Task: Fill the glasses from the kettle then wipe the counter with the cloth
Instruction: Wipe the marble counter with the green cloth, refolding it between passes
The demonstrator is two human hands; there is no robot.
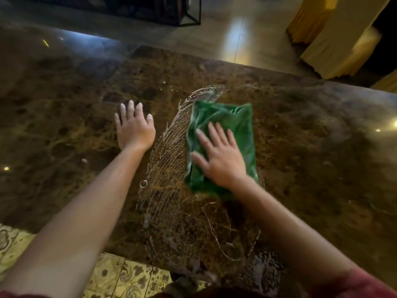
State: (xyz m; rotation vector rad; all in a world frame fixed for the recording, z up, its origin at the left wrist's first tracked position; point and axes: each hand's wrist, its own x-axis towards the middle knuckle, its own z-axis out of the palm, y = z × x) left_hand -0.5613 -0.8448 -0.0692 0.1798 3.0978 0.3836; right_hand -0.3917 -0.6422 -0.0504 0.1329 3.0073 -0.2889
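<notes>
A green cloth (229,121) lies spread on the dark brown marble counter (311,147), right of centre. My right hand (221,158) presses flat on the cloth's near half with straight, spread fingers. My left hand (134,127) rests flat on the bare counter to the left of the cloth, fingers straight. Curved foamy wet streaks (171,160) arc across the counter between the hands and run toward the near edge. No kettle or glasses are in view.
The counter's far edge (257,68) runs diagonally, with shiny tiled floor beyond it. A black metal frame (193,16) stands at the top, yellow-draped furniture (335,39) at the top right. Patterned floor tiles (120,276) show below the near edge.
</notes>
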